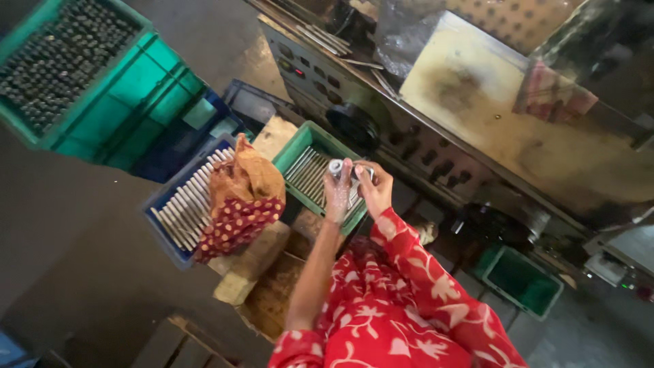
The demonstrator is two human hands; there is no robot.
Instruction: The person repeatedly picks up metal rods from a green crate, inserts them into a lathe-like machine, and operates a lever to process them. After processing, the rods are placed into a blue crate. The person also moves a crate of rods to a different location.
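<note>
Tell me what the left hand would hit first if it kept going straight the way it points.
Probably the machine's dark control panel. The left hand, holding a small metal cylinder, points up past the green tray of rods; depth is unclear.

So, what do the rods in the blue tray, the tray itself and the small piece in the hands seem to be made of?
The rods look like bare metal: pale grey, straight, with a dull shine. The blue tray seems moulded plastic, judging by its even colour and ribbed wall. The small cylinder, held by the left hand and right hand, is probably metal too, as its end glints silver.
</note>
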